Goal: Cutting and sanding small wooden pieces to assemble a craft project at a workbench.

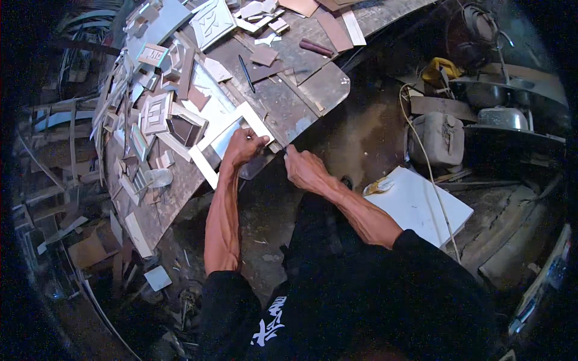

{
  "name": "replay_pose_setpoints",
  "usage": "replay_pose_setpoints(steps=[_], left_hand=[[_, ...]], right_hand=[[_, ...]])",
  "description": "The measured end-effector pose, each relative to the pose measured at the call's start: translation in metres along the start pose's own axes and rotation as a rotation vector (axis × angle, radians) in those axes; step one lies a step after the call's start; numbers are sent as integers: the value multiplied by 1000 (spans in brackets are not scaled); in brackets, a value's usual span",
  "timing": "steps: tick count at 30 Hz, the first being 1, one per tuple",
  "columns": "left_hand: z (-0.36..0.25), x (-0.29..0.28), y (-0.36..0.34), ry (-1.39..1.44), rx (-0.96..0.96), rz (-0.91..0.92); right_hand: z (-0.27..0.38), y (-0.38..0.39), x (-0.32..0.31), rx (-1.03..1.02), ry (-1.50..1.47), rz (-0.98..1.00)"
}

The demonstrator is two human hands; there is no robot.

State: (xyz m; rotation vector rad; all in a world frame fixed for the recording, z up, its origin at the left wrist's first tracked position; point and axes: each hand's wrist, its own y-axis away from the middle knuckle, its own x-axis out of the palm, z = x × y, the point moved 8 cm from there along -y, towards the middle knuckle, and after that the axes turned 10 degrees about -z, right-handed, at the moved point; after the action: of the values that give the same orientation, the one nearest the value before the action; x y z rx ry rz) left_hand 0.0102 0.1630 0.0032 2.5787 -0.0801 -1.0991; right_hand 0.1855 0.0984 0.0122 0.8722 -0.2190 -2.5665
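Note:
A pale, flat, open-cornered frame (257, 122) lies at the near edge of the workbench (322, 90). My left hand (244, 146) is closed over it, fingers curled and thumb toward the frame's right corner. Just right of that corner, my right hand (304, 166) is closed in a fist. A small dark tip pokes out from its fingers toward the bench edge; what it belongs to is hidden. Beyond the frame lies a black pen (246, 74) on the bench.
Small wooden model pieces and offcuts (158, 112) crowd the bench's left side. A dark red cylinder (316, 47) lies farther back. Rightward on the floor are a white board (421, 204), a grey jerrycan (438, 139) and a hanging cable (428, 162). A metal pot (503, 119) stands beyond.

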Motion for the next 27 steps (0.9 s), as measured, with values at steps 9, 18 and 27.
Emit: replay_pose_setpoints(steps=[9, 18, 27], left_hand=[[2, -1, 1, 29, -48, 1], [5, -9, -5, -3, -47, -41], [-7, -4, -2, -20, -41, -10]], right_hand=[[-17, -13, 21, -101, -93, -135], [-8, 15, -4, -58, 17, -97], [-3, -4, -2, -72, 8, -84]])
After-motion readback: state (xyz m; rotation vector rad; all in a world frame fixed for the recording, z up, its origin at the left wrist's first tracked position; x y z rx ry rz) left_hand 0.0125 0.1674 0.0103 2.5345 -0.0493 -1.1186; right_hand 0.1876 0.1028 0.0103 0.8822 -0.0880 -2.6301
